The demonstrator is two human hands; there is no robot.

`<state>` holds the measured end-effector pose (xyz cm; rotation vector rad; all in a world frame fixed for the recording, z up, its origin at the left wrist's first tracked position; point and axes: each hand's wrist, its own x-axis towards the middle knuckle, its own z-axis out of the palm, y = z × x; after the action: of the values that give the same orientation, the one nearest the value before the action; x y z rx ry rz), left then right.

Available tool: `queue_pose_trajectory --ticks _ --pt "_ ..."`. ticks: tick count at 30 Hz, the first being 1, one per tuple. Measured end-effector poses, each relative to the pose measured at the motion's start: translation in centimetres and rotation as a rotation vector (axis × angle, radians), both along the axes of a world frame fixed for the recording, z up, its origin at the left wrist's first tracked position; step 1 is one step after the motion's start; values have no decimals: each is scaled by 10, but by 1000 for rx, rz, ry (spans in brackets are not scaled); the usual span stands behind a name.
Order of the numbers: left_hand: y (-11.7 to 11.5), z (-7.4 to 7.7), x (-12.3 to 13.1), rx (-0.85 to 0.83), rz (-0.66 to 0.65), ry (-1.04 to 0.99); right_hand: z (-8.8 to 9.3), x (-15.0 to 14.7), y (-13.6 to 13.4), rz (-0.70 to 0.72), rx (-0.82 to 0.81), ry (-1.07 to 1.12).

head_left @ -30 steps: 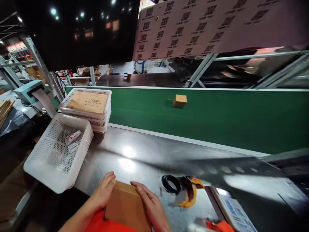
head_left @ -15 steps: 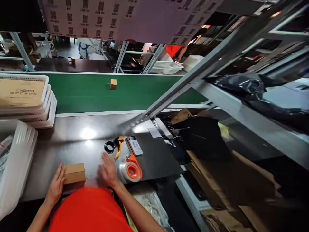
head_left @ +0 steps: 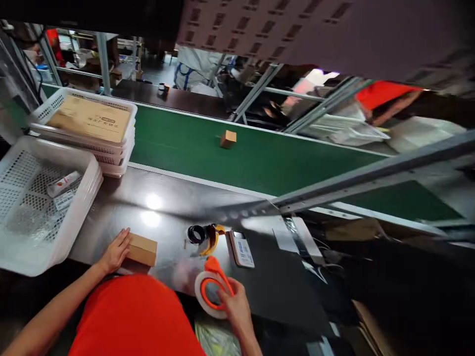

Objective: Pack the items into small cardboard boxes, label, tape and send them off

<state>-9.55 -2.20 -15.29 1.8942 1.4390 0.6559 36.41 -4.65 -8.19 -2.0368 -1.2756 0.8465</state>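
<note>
Lower left, the brown cardboard box (head_left: 143,250) could skid if bumped, the left hand (head_left: 114,253) resting unclenched against it; lower centre, the right hand (head_left: 237,305) grips an orange plastic tape dispenser (head_left: 213,265)

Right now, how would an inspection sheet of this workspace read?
Surface: shiny metal tabletop, dark mat at right.
Handled things: cardboard box on the tabletop; orange dispenser.
Clutter: black roll, yellow dispenser, phone-like device; white basket at left holding packaged items.
Hands: left hand against the box's left side; right hand gripping the orange dispenser.
Cables: thin pale loops beyond the mat.
Surroundings: green belt bearing a small carton; another person's red sleeve.
</note>
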Motion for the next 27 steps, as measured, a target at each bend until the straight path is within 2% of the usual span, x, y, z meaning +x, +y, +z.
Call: queue_pose_trajectory --ticks 2,5,6,8,11,13,14,16,18,19,21,22,27 --pt "-2 2 2 -5 11 -21 12 -38 5 275 113 32" --pt "-3 5 3 3 27 -92 25 -106 28 789 344 -59" --pt "-3 5 3 15 34 -123 27 -127 38 913 399 -134" --pt "-2 6 4 31 36 -164 25 -159 57 1067 467 -303" --pt "-4 10 8 23 21 -172 12 -174 73 1169 521 -470" --pt "-8 16 13 38 89 -211 3 -169 76 1200 559 -490" --pt "-11 22 17 53 182 -254 -1 -165 76 1204 573 -489" --pt "-16 35 28 19 452 -399 -6 -157 75 1197 586 -488" --pt "-18 49 41 -229 694 -675 -8 -154 72 1189 578 -487" --pt "-18 57 47 -407 750 -833 -8 -154 71 1187 571 -483" --pt "-15 69 59 -712 740 -1093 -4 -155 70 1191 559 -467" --pt "-13 73 64 -792 717 -1172 -1 -156 70 1201 557 -454" --pt "-8 83 73 -811 747 -1270 22 -156 76 1324 493 -373"
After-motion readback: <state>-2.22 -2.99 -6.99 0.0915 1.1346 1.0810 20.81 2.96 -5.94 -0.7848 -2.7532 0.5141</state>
